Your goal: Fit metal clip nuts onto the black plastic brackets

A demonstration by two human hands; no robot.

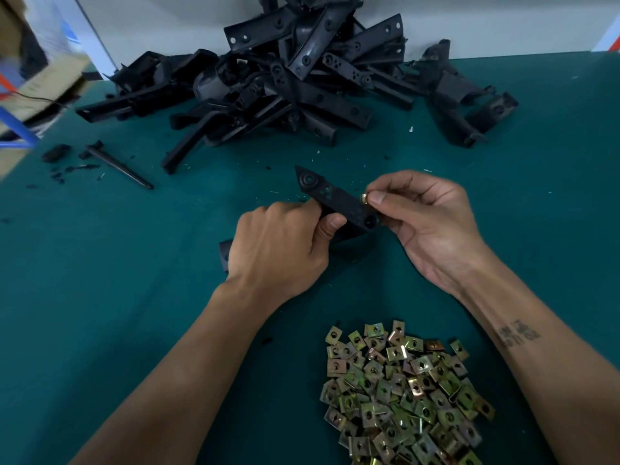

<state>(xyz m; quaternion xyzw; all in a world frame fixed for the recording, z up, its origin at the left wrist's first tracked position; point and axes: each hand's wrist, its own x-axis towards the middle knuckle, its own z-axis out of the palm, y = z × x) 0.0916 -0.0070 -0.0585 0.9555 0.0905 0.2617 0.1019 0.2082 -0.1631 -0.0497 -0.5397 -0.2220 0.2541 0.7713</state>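
A black plastic bracket [335,203] is held just above the green table [134,280], tilted, with its pointed end away from the person. The left hand [281,250] grips the bracket's near part, fingers curled round it and the thumb pressed on its upper face. The right hand [422,219] pinches a brass-coloured clip nut [364,198] between thumb and forefinger, right against the bracket's right edge; whether the nut is already seated on that edge cannot be told. Nearer the person than the bracket, between the forearms, lies a heap of loose clip nuts [399,394]. Beyond the bracket, against the wall, sits a pile of black brackets [285,78]. Left of the bracket lie small black scraps [110,162], and further left stands a cardboard box [37,85].
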